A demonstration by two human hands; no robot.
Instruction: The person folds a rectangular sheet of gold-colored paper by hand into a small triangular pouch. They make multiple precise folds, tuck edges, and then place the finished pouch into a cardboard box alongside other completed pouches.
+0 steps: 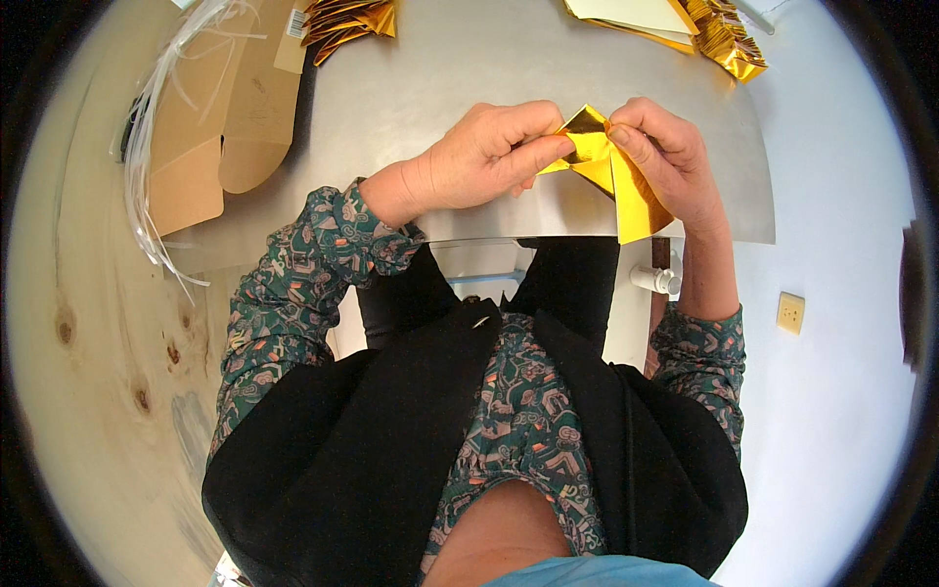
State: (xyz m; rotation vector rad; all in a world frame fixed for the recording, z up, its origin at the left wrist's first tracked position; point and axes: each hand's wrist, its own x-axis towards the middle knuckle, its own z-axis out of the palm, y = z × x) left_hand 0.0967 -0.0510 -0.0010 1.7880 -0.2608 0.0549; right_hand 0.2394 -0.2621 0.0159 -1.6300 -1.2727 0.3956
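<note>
A sheet of shiny gold foil paper is held up between my two hands, over the table's near edge. It is partly folded, with a pointed peak at the top and a flat flap hanging down on the right. My left hand pinches its left side between thumb and fingers. My right hand grips the upper right side, thumb pressed against the folded fingers. The fingers hide parts of the folds.
The grey metallic tabletop carries a fan of folded gold pieces at far left. Flat gold-edged sheets and more folded gold pieces lie at far right. An open cardboard box with white plastic strips stands left.
</note>
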